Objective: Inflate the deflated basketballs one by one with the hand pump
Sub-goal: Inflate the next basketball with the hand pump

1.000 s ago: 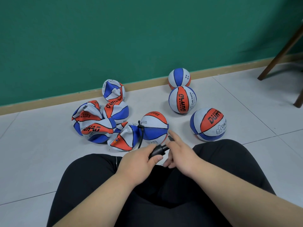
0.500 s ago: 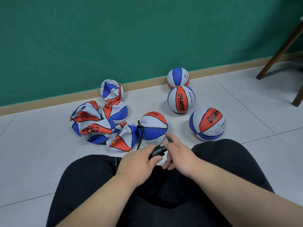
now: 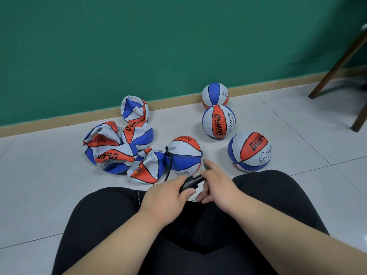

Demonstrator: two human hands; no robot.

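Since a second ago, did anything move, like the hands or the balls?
Nothing visibly moved. The left hand still grips the hand pump by its barrel, and the right hand still holds its handle end. The hose still runs up to the round ball in front. The flat balls and the other round balls lie where they were.

Left: deflated basketballs heaped on the floor, farthest one against the wall.
Centre: round ball touching the heap's right side, hose on its left face.
Near centre: hand pump just before that ball, left hand and right hand gripping it.
Right: three inflated balls, strung from wall to near.
Far right: chair legs.
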